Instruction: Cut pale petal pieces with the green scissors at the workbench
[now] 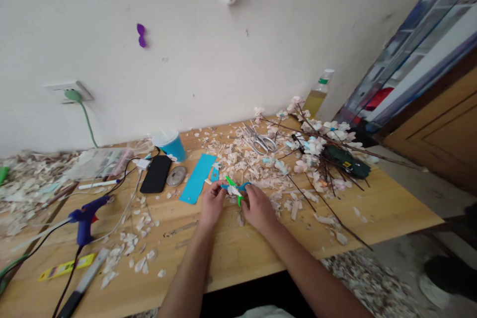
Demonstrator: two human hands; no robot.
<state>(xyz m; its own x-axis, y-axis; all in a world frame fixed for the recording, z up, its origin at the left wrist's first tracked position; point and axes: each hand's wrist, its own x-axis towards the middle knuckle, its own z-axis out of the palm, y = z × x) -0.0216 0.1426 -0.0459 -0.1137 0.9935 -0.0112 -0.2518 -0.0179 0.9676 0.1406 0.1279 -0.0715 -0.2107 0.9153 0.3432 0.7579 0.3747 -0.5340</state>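
Note:
Between my two hands, just above the table, is a small cross-shaped piece (234, 190) of bright green and blue strips with white at its middle; I cannot make out its exact kind. My left hand (212, 204) pinches its left side with the fingertips. On the other side, my right hand (260, 207) has its fingers closed on the right part, near the blue and green ends. A blue sheet (198, 179) lies left of my left hand, with a small blue offcut (215, 174) beside it. Loose pale petals (238, 161) are scattered behind my hands.
Metal scissors (264, 143) lie behind the petals. Branches with white blossoms (315, 145) and a bottle (317, 94) stand at right. At left are a blue tub (172, 147), a phone (156, 174), a glue gun (88, 217) with cords and a knife (85, 280).

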